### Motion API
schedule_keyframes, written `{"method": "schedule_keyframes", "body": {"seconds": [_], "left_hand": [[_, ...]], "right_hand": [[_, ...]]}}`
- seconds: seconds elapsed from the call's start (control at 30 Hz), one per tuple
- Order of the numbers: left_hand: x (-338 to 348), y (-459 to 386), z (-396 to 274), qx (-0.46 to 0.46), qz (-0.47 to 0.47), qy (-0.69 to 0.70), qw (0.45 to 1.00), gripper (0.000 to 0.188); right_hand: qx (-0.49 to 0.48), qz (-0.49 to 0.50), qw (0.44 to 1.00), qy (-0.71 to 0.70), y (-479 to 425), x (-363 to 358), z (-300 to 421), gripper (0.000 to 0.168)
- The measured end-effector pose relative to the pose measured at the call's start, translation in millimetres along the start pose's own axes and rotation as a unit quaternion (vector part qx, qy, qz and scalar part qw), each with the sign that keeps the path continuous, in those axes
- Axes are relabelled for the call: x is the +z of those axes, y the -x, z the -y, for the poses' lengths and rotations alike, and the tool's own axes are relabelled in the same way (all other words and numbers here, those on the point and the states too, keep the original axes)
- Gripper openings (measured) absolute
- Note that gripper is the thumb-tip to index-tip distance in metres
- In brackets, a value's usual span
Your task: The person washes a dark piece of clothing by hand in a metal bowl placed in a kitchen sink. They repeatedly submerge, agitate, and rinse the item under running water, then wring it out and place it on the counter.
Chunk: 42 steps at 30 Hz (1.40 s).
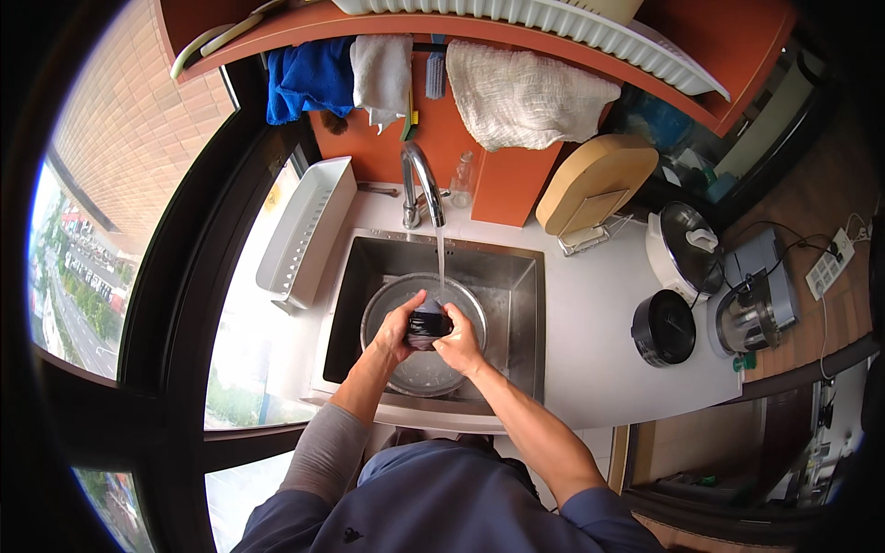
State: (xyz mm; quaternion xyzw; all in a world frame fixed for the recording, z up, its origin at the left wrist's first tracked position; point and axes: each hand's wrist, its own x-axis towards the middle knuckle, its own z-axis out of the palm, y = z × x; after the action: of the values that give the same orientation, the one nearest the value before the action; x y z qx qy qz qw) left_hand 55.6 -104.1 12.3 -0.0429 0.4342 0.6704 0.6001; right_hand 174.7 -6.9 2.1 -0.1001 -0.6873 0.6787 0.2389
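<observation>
My left hand and my right hand grip a small dark object from its two sides. It is black and shiny around the middle, greyish above and below; I cannot tell exactly what it is. Under it, a round metal basin with water in it sits inside the stainless steel sink. Water streams down from the curved chrome faucet close behind the object. My fingers and the object hide part of the basin.
Left of the sink stands a light grey slotted rack. A glass bottle, wooden cutting boards on a wire stand, a white lidded electric pot and a black round container occupy the counter. Cloths hang above the faucet.
</observation>
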Motion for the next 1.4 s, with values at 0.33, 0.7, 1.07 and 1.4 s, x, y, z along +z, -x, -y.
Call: {"method": "schedule_keyframes", "body": {"seconds": [0.33, 0.7, 1.07, 1.4], "left_hand": [[29, -18, 19, 0.21, -0.238, 0.113, 0.941, 0.025], [35, -8, 32, 0.24, -0.165, 0.121, 0.949, 0.006], [53, 37, 12, 0.046, -0.081, 0.03, 0.995, 0.042], [51, 16, 31, 0.203, -0.108, 0.172, 0.958, 0.021]], "right_hand": [[0.056, 0.004, 0.971, 0.233, 11, -22, 15, 0.081], [0.259, -0.174, 0.925, -0.218, -14, 12, 24, 0.053], [0.008, -0.22, 0.973, 0.065, -9, 8, 18, 0.033], [-0.011, -0.11, 0.988, 0.11, -3, 15, 41, 0.03]]}}
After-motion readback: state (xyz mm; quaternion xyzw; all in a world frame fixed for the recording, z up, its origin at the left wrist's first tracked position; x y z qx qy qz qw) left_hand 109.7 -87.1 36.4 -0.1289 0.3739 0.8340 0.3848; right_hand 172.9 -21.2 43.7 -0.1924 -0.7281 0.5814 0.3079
